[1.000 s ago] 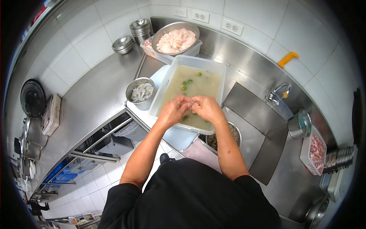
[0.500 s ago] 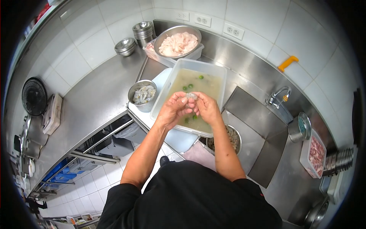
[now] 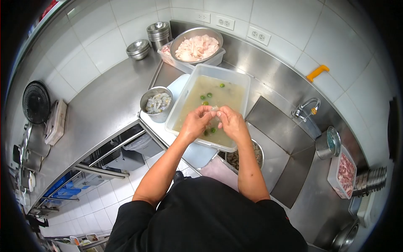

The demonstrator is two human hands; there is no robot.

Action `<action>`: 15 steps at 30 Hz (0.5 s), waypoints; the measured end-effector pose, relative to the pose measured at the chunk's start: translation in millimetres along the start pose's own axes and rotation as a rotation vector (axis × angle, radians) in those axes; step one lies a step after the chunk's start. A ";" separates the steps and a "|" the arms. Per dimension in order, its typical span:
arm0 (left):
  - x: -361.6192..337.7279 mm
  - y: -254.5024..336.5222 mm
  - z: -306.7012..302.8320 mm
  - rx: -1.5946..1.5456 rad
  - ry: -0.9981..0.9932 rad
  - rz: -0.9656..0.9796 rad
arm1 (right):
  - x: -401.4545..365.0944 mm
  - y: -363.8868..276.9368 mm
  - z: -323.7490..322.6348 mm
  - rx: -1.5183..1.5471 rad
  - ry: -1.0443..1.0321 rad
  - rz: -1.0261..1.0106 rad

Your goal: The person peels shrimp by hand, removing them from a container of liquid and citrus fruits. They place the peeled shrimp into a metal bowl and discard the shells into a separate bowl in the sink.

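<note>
My left hand [image 3: 194, 123] and my right hand [image 3: 234, 123] meet above a clear plastic tub [image 3: 247, 90]. Pinched between their fingertips is a small, greyish, translucent shrimp [image 3: 215, 108], partly hidden by the fingers. Cloudy water fills the tub, with several green limes [image 3: 222, 85] floating in it. Left of the tub, a steel bowl [image 3: 145, 110] holds pale peeled shrimp [image 3: 158, 103]. Under my right forearm sits another steel bowl [image 3: 261, 161] with greyish-brown pieces inside, possibly shrimp or shells, half covered by the arm.
Behind the tub, a steel bowl of pale raw meat [image 3: 197, 48] rests on a plastic container. To the right are the sink [image 3: 273, 122], its faucet [image 3: 308, 107] and a tray of red meat [image 3: 346, 174]. Stacked steel bowls [image 3: 137, 49] stand at the back left.
Both hands have come slightly lower and nearer to me, still pinching the shrimp. Their fingers have shifted, and less of the shrimp shows. The containers stay in place.
</note>
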State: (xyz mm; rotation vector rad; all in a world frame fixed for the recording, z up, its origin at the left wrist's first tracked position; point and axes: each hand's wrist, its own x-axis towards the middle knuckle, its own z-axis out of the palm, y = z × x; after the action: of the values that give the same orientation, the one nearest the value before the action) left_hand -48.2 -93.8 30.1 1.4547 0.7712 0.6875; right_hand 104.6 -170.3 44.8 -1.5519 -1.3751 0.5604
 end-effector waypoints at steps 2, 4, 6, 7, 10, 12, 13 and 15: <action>0.1 -3.3 -0.4 -0.002 0.011 0.036 | -1.8 0.0 -0.3 0.090 -0.086 0.093; -1.7 -1.7 -3.5 -0.087 -0.014 0.011 | -2.8 9.7 -0.3 0.062 -0.113 0.022; -2.9 -1.8 -5.1 -0.203 -0.052 -0.012 | -2.8 7.2 -2.6 -0.014 -0.213 0.043; -3.1 -2.1 -6.9 -0.276 -0.077 -0.021 | -2.6 5.0 -4.6 -0.053 -0.262 0.052; -1.9 4.0 -12.5 -0.422 -0.139 -0.084 | -8.8 -1.2 -5.1 -0.102 -0.175 -0.103; -1.4 7.8 -13.1 -0.483 -0.139 -0.106 | -12.0 -0.9 -5.2 -0.135 -0.154 -0.130; -1.1 8.9 -13.0 -0.505 -0.121 -0.098 | -13.6 -0.8 -5.7 -0.151 -0.143 -0.145; 0.6 15.3 -16.7 -0.463 -0.056 -0.066 | -23.5 0.3 -13.0 -0.101 -0.019 -0.155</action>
State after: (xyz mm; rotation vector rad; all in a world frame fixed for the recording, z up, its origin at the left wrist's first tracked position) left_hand -60.4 -83.2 46.0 1.0186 0.5664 0.7163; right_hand 109.4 -196.7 44.5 -1.5064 -1.5432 0.4176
